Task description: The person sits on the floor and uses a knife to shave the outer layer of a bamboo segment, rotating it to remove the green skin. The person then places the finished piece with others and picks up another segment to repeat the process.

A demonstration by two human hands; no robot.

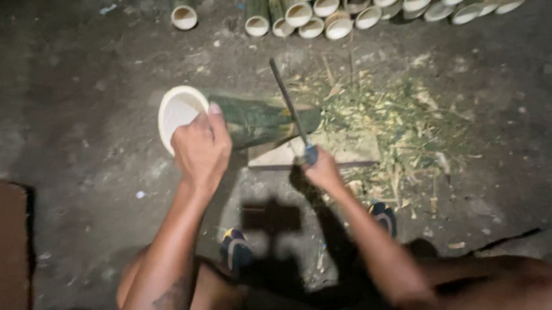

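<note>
Only the head view to go on, so here's what we get looking straight down. Our left hand (201, 147) is closed over the top of a green bamboo section (253, 119), near its open end, where the pale hollow mouth faces out at about 9 o'clock. The bamboo lies on its side, far end propped on a flat wooden board (343, 152) on the dirt floor (77, 75). Our right hand (322, 170) is wrapped tight around the handle of a long dark blade (288, 100), which rises toward 11 o'clock and crosses the bamboo's far end.

How we'd do this bit well, for what it's worth: keep the left hand pinned down hard so the bamboo can't roll, stay well back from where the blade lands, and keep the cut end over the board so the edge meets wood, not dirt. Short, controlled chops beat big swings here.

As for where things sit: the bamboo runs from 9 to 3 o'clock between the hands, left hand on it, right hand just beside its far end at about 5 o'clock. The blade looks like it's touching the bamboo, but it's dim and a bit blurred, so we can't swear to it.

A heap of green shavings (399, 116) spreads at 2 o'clock, and a row of cut bamboo tubes (330, 16) lines the top at 12.
</note>
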